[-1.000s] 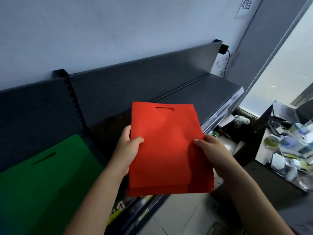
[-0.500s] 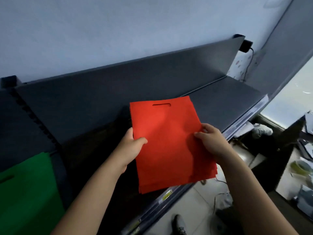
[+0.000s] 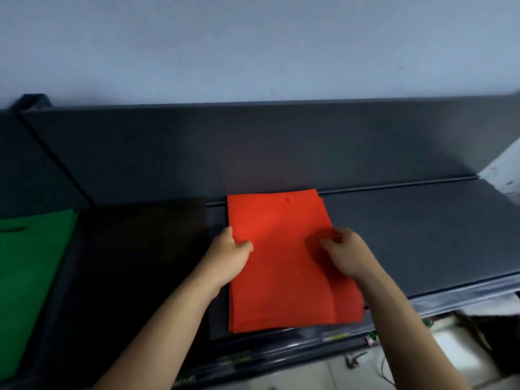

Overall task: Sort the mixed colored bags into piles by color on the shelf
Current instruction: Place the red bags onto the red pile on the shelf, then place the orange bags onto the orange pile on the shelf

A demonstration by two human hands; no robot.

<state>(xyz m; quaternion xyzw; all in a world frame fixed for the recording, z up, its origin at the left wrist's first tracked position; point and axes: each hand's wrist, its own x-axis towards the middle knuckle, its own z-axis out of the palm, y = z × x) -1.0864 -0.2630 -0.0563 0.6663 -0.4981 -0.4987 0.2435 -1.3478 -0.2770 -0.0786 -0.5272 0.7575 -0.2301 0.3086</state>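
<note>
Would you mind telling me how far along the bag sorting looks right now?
Done: green bags and black bags already lie in separate piles on the shelf. In hand: the left hand and right hand grip the red bags, resting beside the black pile. Left: letting go; no unsorted bags are visible.

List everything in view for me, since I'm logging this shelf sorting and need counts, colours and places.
red bags: one stack, exact count unclear, red, lying on the shelf at centre, near edge slightly fanned
black bags: one pile, count unclear, black, on the shelf left of the red bags
green bags: at least one, green, at the far left, cut by the frame edge
shelf: one, dark grey, deck bare to the right of the red bags
back panel: one, dark grey, upright behind the shelf
wall: one, pale blue-grey, above the back panel
left hand: one, grips the stack's left edge
right hand: one, fingers curled on the stack's right part
</note>
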